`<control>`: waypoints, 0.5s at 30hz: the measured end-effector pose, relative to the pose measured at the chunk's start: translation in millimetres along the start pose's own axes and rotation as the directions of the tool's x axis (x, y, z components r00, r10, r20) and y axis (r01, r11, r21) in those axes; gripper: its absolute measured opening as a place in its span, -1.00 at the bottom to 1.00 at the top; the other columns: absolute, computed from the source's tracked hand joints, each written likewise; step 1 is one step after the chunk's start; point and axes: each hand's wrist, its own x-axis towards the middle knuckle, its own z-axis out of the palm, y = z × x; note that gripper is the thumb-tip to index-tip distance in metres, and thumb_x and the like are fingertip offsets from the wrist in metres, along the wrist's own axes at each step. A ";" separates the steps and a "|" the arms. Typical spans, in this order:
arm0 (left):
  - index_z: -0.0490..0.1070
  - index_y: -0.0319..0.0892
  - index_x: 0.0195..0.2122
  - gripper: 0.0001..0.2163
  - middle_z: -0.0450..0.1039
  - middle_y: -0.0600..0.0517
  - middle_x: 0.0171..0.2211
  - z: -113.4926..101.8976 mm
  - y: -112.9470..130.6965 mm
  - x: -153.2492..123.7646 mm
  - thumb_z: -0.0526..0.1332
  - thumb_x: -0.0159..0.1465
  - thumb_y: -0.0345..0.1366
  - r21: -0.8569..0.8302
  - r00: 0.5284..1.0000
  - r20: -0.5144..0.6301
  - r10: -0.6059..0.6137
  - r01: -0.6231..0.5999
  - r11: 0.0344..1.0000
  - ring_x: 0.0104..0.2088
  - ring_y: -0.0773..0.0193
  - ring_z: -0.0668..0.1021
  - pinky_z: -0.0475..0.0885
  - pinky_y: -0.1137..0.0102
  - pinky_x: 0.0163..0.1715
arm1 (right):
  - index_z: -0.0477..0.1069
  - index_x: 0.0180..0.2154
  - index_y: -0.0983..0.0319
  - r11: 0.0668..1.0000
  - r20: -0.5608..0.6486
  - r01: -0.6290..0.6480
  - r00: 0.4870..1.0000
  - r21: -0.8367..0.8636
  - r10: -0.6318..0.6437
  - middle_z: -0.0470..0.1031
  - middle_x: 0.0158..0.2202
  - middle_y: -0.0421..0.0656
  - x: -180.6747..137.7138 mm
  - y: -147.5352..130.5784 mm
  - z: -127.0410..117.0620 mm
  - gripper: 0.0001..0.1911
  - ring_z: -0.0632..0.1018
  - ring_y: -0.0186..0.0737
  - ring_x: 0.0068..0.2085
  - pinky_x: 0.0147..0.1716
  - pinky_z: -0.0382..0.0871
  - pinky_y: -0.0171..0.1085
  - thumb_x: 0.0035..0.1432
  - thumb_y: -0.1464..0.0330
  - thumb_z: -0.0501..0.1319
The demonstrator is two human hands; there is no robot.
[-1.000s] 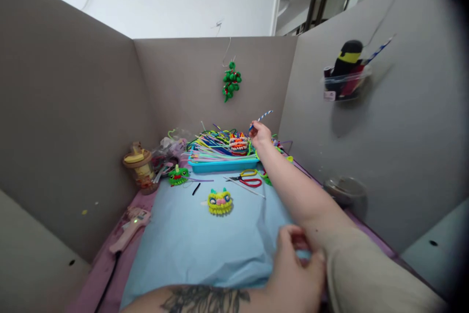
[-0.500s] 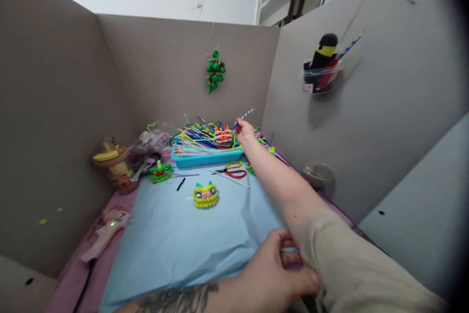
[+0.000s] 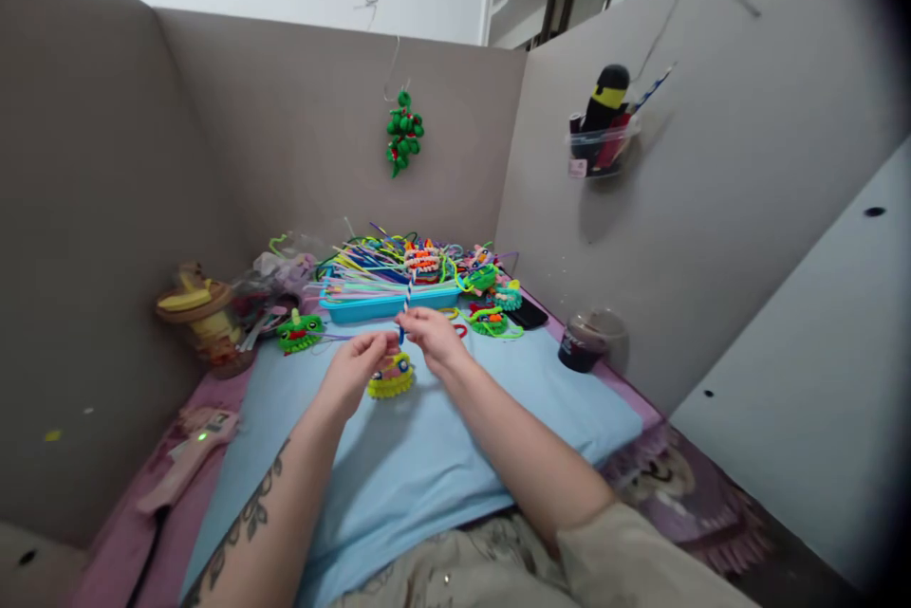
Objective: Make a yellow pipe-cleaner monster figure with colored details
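My right hand pinches a thin blue-and-white striped stick that stands nearly upright above the blue cloth. Close beside its blue lower end, my left hand has its fingertips pressed together; what lies between them is hidden. Just beneath both hands sits a yellow fuzzy monster head with round eyes, partly covered by my fingers. Behind the right hand, red-and-yellow-handled scissors are mostly hidden.
A blue tray of colourful pipe cleaners stands at the back. Green fuzzy heads lie left and right. Around the edges are a lidded cup, a pink glue gun, a phone and a dark jar. Grey panels enclose the table.
My right hand has drawn back from above the tray to over the yellow head, bringing the striped stick. My left hand has left the right sleeve and risen to meet it.
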 end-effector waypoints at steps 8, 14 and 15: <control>0.49 -0.29 -0.45 -0.75 0.47 -0.04 -0.51 -8.1 -30.0 4.1 0.39 -0.08 -0.22 -0.072 0.981 0.155 -0.115 0.127 0.989 -0.51 0.35 0.49 0.36 0.48 -0.47 | 0.43 -0.51 0.29 0.998 0.161 -0.059 0.985 -0.023 0.062 0.36 -0.62 -0.26 -5.2 44.8 -6.0 -0.73 0.32 -0.41 -0.62 -0.60 0.16 -0.38 -0.22 0.22 0.34; 0.47 -0.28 -0.42 -0.72 0.47 -0.02 -0.54 -12.7 -21.0 -1.3 0.38 -0.09 -0.20 -0.012 0.996 0.045 -0.071 0.071 0.997 -0.56 0.32 0.48 0.27 0.49 -0.57 | 0.46 -0.22 0.16 0.692 0.111 0.477 0.856 -0.541 -0.504 0.45 -0.23 -0.10 -20.2 29.8 -12.4 -0.78 0.44 -0.16 -0.21 -0.23 0.32 -0.18 0.06 0.32 0.15; 0.48 -0.28 -0.41 -0.71 0.48 -0.02 -0.54 -13.5 -18.8 -2.8 0.38 -0.10 -0.19 0.015 0.998 0.017 -0.058 0.058 0.998 -0.56 0.31 0.48 0.26 0.50 -0.58 | 0.46 -0.19 0.14 0.550 0.179 0.554 0.787 -0.624 -0.590 0.44 -0.19 -0.09 -23.2 25.3 -14.6 -0.77 0.42 -0.13 -0.12 -0.13 0.28 -0.13 0.08 0.35 0.14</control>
